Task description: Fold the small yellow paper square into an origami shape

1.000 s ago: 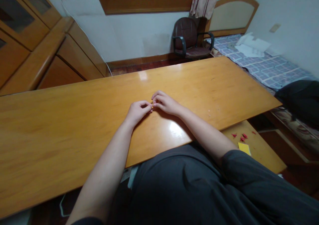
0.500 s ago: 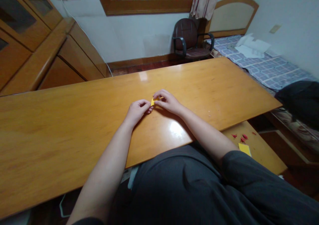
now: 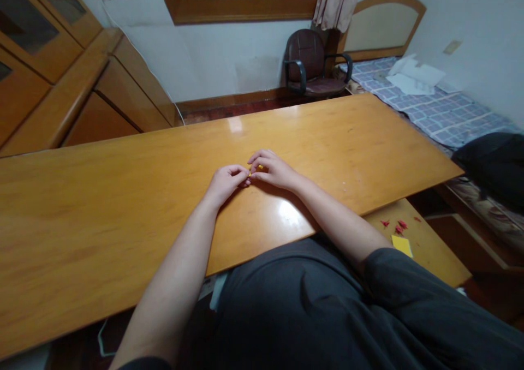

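A small piece of yellow paper (image 3: 261,167) is held just above the tabletop, mostly covered by my fingers. My left hand (image 3: 227,182) pinches its near left end between thumb and fingertips. From the other side, my right hand (image 3: 273,170) curls around the paper, thumb and fingers meeting close to the left fingertips. Only specks of yellow show between the fingers, so the paper's folds cannot be made out.
The glossy wooden table (image 3: 123,212) spans the view. On a lower board (image 3: 434,255) at the right lie several small red pieces (image 3: 399,230) and a yellow paper sheet (image 3: 402,245). Behind stand a brown armchair (image 3: 306,59) and a bed (image 3: 442,105); a black bag (image 3: 491,165) sits at right.
My right fingers have closed further over the yellow paper and shifted slightly left and down, so less of it shows. My left hand has hardly moved.
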### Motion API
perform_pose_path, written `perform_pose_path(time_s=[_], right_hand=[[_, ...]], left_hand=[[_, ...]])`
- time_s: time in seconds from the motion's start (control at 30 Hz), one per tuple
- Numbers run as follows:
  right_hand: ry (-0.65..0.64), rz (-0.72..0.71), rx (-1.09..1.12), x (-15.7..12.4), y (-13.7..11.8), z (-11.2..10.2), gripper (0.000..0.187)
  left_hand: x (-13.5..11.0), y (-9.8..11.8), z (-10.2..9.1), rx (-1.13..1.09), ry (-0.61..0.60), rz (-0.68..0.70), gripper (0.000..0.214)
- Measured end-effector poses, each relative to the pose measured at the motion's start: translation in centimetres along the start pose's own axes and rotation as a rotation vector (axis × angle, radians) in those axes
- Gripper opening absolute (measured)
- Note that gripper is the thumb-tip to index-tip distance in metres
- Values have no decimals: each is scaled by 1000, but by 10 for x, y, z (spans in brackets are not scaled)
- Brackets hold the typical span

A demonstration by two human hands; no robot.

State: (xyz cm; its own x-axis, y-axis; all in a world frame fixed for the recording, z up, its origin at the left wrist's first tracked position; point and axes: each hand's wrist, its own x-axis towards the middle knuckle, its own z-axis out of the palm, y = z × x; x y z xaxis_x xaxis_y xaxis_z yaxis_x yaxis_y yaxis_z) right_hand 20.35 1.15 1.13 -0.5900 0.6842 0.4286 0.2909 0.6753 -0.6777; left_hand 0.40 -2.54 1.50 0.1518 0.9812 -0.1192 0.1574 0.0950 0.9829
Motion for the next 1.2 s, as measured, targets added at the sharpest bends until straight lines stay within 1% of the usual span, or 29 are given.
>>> perform_pose_path(time_s=[0.17,0.3,0.4,0.53,0.67,0.77,0.87,1.07,1.13,1.2], right_hand=[[-12,-24,51,1,-1,1,7],[-38,-3,82,1,-2,1,7],[-48,10,80,2,-2,2,7],[-49,-6,78,2,0,3,8],[-51,-6,72,2,1,4,8],[-42,-5,71,1,1,5,7],[-28,0,83,1,1,5,8],[29,101,155,1,3,2,6],[49,169,208,1,4,2,9],[59,278,305,0,4,2,17]], left_hand=[[-1,1,-1,44,-2,8,25],[-2,4,0,73,-6,24,27],[-2,3,0,149,5,56,28],[0,-2,0,295,16,115,30],[-1,-3,-1,394,25,169,27],[-2,0,0,448,32,189,26],[-3,1,0,454,36,193,24],[0,-4,-1,370,49,153,26],[1,-5,-2,312,51,130,27],[1,-6,-2,266,50,110,27]])
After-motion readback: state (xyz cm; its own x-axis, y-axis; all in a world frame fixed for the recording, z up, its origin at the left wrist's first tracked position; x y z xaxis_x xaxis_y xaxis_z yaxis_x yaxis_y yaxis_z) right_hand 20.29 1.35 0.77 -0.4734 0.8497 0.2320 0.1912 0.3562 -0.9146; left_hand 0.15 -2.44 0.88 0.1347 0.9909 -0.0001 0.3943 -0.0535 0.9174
